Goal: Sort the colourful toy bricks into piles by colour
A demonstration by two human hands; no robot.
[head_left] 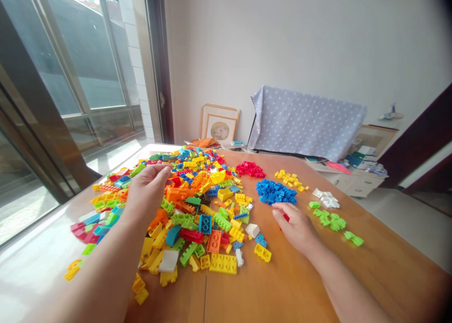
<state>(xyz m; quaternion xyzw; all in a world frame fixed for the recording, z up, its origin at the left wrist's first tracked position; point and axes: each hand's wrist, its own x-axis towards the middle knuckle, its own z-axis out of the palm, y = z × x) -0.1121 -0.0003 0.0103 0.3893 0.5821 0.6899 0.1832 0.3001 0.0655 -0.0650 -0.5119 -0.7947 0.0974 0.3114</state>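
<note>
A large mixed pile of toy building bricks (181,219) covers the left and middle of the wooden table. My left hand (148,186) is over the pile's left side, fingers curled down and pressed together; whatever they hold, if anything, is hidden. To the right of the pile, my right hand (296,226) is closed around a red brick (286,217), only partly visible behind the fingers. Just beyond that hand lies a heap of small blue bricks (275,192). A red heap (250,169) sits farther back, with yellow pieces (291,179) to its right.
White pieces (326,198) and light green pieces (330,220) form small groups on the table's right side. A spotted cloth (307,120) hangs over something behind the table (268,290). A framed picture (219,125) leans against the wall. Glass doors (70,68) stand at left.
</note>
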